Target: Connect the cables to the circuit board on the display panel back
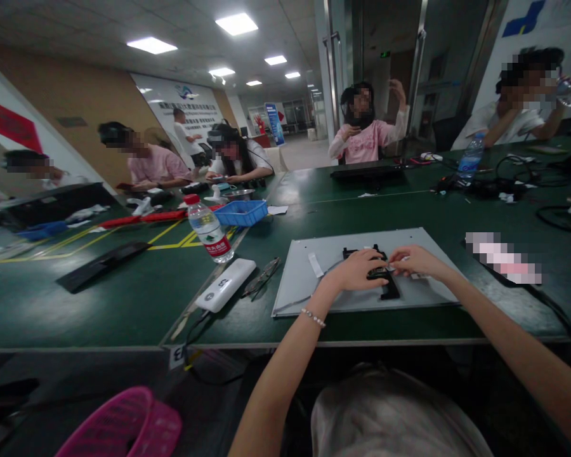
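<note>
A light grey board (297, 273) lies on the green table in front of me, with a black plastic bracket (390, 289) on its middle. My left hand (360, 270) rests over the bracket's left side, fingers spread across it and partly hiding it. At the bracket's right side my right hand (412, 261) has its thumb and fingers pinched together; what is between them is too small to name. A grey cable runs along the board's left part to under my left hand. A white strip (316, 264) lies on the board left of my hands.
Left of the board are glasses (262, 278), a white power bank (226, 284), a water bottle (209, 230) and a blue basket (242, 213). A phone (503, 258) lies to the right. Several people sit around the table (314, 206). A pink basket (124, 425) stands below.
</note>
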Available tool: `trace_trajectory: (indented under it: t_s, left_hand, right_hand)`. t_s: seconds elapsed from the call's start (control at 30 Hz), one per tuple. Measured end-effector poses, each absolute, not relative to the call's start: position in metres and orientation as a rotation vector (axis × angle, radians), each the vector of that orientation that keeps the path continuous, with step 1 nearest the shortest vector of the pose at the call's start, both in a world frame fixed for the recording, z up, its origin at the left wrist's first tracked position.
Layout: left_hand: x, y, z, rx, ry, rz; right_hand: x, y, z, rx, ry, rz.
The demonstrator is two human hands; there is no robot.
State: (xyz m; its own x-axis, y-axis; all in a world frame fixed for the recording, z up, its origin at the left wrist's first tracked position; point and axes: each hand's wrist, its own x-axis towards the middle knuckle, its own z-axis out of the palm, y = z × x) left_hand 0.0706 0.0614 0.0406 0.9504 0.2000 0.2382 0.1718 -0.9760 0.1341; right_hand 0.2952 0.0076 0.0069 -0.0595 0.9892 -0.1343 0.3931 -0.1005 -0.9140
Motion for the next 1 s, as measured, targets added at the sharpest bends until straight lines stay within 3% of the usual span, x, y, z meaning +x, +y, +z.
trace_trajectory:
  t_s: [1.0]
  left_hand:
    - [0.070,0.058,0.046,2.965,0.244,0.356]
  right_hand:
    - [0.294,0.005,0.016,-1.495,-1.777,0.988]
